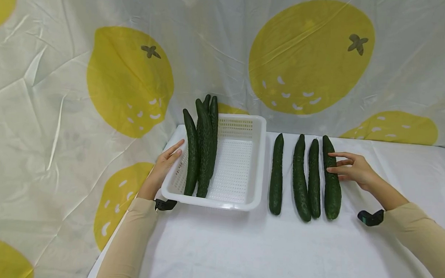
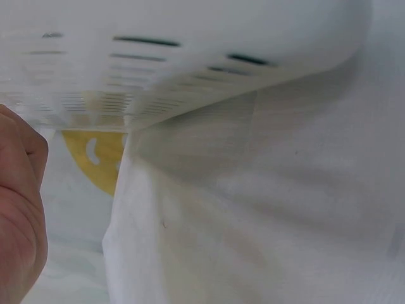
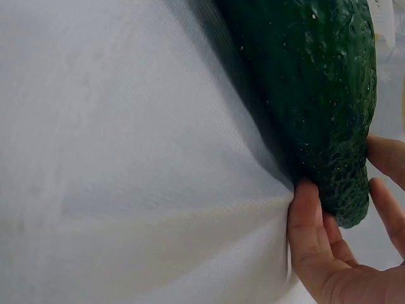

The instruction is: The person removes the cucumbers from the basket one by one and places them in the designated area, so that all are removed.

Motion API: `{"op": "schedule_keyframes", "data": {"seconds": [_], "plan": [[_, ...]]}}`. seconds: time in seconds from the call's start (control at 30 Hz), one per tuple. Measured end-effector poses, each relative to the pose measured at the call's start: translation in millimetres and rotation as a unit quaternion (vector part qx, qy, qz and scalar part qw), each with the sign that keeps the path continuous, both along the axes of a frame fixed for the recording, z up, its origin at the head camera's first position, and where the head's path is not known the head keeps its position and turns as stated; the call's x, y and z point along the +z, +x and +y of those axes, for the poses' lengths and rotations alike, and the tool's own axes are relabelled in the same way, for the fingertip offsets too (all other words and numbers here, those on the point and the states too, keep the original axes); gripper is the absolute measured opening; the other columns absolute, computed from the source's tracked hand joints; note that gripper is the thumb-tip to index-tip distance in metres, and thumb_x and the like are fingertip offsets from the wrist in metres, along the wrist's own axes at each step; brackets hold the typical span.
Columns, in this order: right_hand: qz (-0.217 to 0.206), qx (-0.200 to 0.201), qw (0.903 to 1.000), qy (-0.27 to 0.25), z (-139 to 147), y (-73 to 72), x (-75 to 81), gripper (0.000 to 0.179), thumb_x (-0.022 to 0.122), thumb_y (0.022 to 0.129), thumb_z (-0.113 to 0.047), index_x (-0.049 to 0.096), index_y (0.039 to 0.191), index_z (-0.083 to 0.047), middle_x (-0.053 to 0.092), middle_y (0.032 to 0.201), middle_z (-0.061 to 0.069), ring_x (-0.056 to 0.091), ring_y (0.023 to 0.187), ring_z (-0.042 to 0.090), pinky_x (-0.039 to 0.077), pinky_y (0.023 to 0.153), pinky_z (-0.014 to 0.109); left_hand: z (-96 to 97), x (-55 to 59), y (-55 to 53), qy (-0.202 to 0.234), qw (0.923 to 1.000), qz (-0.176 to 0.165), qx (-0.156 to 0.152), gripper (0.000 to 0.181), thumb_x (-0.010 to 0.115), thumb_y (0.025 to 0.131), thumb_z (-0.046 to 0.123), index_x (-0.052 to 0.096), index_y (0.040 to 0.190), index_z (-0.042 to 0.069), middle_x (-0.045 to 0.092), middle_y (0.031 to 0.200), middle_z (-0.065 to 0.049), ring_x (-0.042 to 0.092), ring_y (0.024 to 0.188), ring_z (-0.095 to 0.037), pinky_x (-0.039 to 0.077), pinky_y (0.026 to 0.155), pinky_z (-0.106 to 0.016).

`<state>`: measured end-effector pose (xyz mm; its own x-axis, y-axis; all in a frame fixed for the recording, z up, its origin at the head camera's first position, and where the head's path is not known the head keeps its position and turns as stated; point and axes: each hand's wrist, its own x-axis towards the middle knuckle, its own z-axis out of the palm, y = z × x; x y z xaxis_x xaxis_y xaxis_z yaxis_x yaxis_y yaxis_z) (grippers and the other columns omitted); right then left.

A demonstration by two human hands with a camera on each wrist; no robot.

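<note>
My right hand (image 1: 354,170) has its fingers and thumb about the rightmost cucumber (image 1: 331,192), which lies on the white cloth. In the right wrist view, fingers and thumb touch opposite sides of that bumpy dark green cucumber (image 3: 310,82) near its narrow end. At the left, my left hand (image 1: 164,165) rests against the outer left side of a white plastic basket (image 1: 259,165), fingers extended along it. The left wrist view shows part of this hand (image 2: 22,202) beside the slotted basket wall (image 2: 190,31). Several cucumbers (image 1: 204,150) lean inside the basket's left part, their tips above the back rim.
Three more cucumbers (image 1: 276,173) lie lengthwise, side by side, between the basket and the right hand. White cloth (image 1: 277,255) covers the table. A lemon-print curtain (image 1: 211,44) hangs behind the table and along its left side.
</note>
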<state>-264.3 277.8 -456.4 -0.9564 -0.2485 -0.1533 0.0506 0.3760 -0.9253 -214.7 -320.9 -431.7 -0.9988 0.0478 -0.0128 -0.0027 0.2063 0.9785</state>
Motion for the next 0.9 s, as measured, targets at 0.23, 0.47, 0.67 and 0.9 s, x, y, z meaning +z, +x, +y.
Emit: {"op": "schedule_keyframes", "data": {"seconds": [0.23,0.47,0.67,0.9], "plan": [[-0.001,-0.009,0.9995,0.030,-7.1,-0.3,2.0,0.072,0.077,0.090,-0.020,0.041,0.146,0.007,0.042,0.129,0.035,0.063,0.079,0.009,0.058,0.071,0.033,0.3,0.0,-1.1,-0.008,0.9999,0.004,0.005,0.055,0.048,0.106,0.039,0.034,0.157,0.026,0.033,0.158,-0.006,0.038,0.135,-0.025,0.044,0.092,-0.024],[-0.003,-0.008,0.9987,0.050,-9.2,-2.4,0.9,0.073,0.074,0.093,-0.019,0.036,0.148,0.008,0.041,0.130,0.038,0.062,0.081,0.008,0.058,0.072,0.033,-1.1,-1.6,-0.7,-0.007,0.9999,0.004,0.006,0.055,0.048,0.106,0.039,0.034,0.157,0.026,0.033,0.158,-0.005,0.037,0.136,-0.025,0.042,0.094,-0.026],[0.003,-0.004,0.9983,0.058,-8.7,-2.2,0.9,0.071,0.072,0.094,-0.019,0.035,0.148,0.009,0.042,0.130,0.039,0.062,0.080,0.007,0.057,0.072,0.033,-1.3,-1.6,-0.4,-0.008,0.9999,0.004,0.006,0.055,0.048,0.106,0.039,0.035,0.157,0.027,0.033,0.158,-0.006,0.037,0.136,-0.026,0.042,0.096,-0.029],[0.021,-0.009,0.9986,0.049,-8.2,0.1,5.7,0.070,0.073,0.094,-0.023,0.039,0.146,0.009,0.047,0.126,0.036,0.064,0.079,0.010,0.058,0.071,0.037,-0.9,-1.2,-0.1,-0.004,1.0000,0.000,0.004,0.055,0.048,0.105,0.040,0.034,0.157,0.027,0.034,0.157,-0.007,0.038,0.135,-0.026,0.043,0.094,-0.028]]}}
